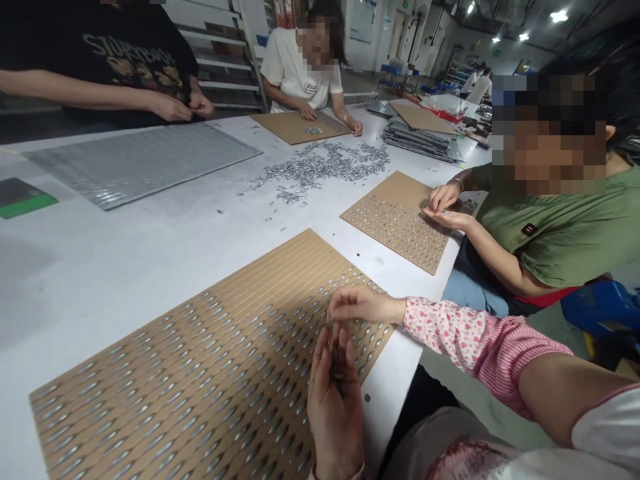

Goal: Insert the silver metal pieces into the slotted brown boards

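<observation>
On the right arm, toward four o'clock, a white fabric oversleeve (443, 327) scattered with red strawberries — pink-striped ribbed band (523, 360) at its upper end. Toward five o'clock, a greyish shirt (425, 443) — blurred reddish print (467, 457).

Left fingers (325, 363), right fingers (345, 300) over cardboard (295, 260), silvery pieces (217, 311).

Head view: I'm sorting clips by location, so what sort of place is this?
Probably a factory or workshop floor: small metal pieces heaped on a white table, a brown board lined with rows of them, and a metal shelving rack behind.
</observation>
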`<action>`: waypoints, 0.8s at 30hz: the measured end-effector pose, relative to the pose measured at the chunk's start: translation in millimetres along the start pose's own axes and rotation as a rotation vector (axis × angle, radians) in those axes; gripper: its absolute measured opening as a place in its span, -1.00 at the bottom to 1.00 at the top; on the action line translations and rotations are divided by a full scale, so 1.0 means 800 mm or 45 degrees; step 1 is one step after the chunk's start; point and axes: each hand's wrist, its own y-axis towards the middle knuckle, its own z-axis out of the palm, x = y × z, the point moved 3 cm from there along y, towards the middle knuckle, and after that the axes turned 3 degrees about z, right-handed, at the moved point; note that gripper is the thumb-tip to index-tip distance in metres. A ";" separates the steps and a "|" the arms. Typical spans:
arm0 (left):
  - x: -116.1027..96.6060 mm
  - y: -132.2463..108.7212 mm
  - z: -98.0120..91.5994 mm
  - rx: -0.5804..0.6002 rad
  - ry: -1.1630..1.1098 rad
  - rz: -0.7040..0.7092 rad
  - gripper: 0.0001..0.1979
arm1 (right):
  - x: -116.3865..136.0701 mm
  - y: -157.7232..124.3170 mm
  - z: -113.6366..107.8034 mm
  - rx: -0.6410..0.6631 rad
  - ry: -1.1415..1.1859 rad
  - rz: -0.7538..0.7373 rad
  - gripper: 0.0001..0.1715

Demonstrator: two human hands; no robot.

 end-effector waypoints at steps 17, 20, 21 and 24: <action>0.005 0.001 -0.001 -0.018 0.021 -0.259 -0.70 | 0.007 0.073 -0.104 -0.302 -1.164 -0.069 -0.87; 0.007 0.001 -0.002 -0.072 -0.026 -0.283 -0.75 | 0.009 0.075 -0.102 -0.337 -1.337 -0.152 -0.92; 0.007 0.001 -0.003 -0.089 -0.042 -0.292 -0.73 | 0.010 0.076 -0.102 -0.348 -1.369 -0.160 -0.94; 0.005 0.000 -0.001 -0.027 -0.077 -0.294 -0.70 | 0.013 0.070 -0.100 -0.397 -1.379 -0.155 -0.96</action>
